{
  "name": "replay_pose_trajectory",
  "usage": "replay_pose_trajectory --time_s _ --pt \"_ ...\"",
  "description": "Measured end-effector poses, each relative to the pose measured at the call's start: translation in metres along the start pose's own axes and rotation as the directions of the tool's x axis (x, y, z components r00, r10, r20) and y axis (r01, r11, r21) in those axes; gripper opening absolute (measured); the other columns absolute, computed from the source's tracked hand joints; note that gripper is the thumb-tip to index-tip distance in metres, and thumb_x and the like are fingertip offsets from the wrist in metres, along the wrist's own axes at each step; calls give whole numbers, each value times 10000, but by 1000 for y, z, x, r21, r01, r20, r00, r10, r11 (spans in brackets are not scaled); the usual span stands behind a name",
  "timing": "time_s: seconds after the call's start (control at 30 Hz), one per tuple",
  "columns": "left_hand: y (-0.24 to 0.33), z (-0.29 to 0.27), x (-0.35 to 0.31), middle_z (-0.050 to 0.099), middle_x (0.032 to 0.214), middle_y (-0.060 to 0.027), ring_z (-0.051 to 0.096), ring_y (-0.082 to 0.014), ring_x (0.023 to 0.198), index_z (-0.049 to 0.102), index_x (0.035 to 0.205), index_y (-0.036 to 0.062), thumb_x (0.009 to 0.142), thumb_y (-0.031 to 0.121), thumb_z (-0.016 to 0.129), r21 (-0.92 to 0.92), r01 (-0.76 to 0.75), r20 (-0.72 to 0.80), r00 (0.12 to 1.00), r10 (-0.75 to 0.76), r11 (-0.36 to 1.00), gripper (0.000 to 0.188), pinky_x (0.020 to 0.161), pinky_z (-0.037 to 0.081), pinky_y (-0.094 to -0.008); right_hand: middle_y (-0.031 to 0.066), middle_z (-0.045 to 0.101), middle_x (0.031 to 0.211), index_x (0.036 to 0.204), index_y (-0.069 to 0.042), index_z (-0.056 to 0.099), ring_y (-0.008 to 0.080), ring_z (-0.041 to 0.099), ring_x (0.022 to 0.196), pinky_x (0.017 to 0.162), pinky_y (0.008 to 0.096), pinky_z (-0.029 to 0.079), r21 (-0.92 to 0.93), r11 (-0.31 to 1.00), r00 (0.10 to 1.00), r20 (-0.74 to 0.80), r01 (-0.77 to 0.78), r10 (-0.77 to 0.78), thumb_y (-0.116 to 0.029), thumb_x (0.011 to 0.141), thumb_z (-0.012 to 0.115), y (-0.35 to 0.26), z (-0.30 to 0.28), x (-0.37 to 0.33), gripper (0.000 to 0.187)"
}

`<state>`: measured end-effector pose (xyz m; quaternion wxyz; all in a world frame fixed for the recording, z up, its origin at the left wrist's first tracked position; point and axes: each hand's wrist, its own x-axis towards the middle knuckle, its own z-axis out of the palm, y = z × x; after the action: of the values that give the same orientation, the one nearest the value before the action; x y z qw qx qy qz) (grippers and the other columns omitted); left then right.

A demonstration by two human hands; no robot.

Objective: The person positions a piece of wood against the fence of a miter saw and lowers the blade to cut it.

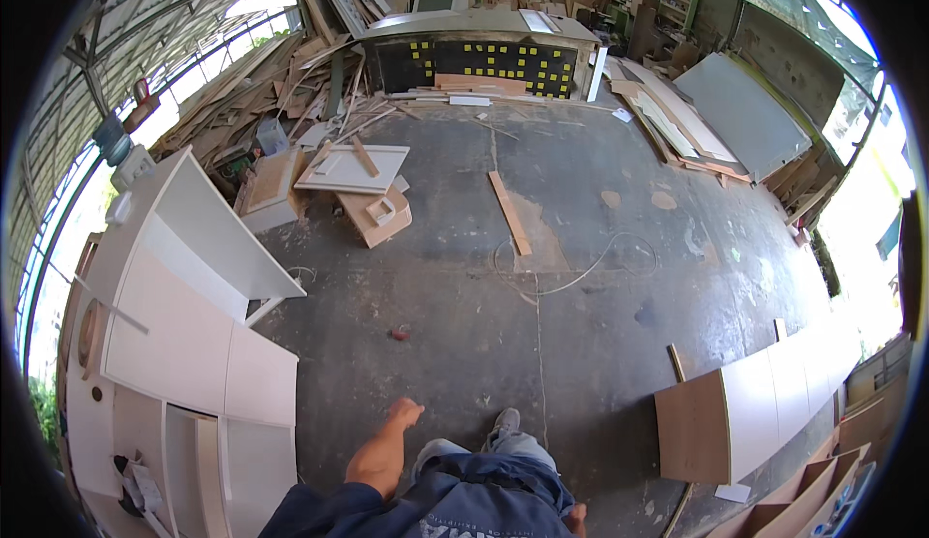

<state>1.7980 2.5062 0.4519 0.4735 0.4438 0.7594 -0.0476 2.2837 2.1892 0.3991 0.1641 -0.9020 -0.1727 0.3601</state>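
Observation:
My left hand (406,410) hangs in front of me over the dark floor (455,364), its fingers loosely curled in and nothing visible in them. My right hand (578,517) shows only in part beside my hip at the lower edge; its fingers are hidden. Neither hand touches anything I can make out. A small red object (399,334) lies on the floor beyond my left hand. To the left stands a large white cabinet unit (164,330) with open compartments. On the right, a long white cabinet (764,407) with a wood-coloured end panel rests on the floor.
A wooden strip (510,213) and a looped cable (590,272) lie ahead on the floor. White and brown panels (353,168) sit at the left, before a heap of scrap wood (261,93). A black counter (474,66) with yellow squares stands far ahead; large sheets (740,117) lean at right.

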Motion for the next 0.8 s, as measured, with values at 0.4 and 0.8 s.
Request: replay_pose_trajectory --time_s 0.4,0.8 --pt "80 -77 117 713 769 -108 706 -253 721 718 1039 -10 872 254 738 -185 284 -151 938 -312 941 313 696 557 -380 88 619 539 765 26 729 170 636 525 518 331 474 53 784 779 -164 619 -605 -227 909 646 -579 -123 306 303" --pt "508 -234 405 732 1057 -184 691 -345 1023 738 1042 39 869 357 711 -133 -210 -250 953 172 969 363 885 532 -446 100 705 655 778 -8 767 204 681 563 545 346 551 -127 984 989 72 -123 133 -129 777 716 -587 -57 363 131"
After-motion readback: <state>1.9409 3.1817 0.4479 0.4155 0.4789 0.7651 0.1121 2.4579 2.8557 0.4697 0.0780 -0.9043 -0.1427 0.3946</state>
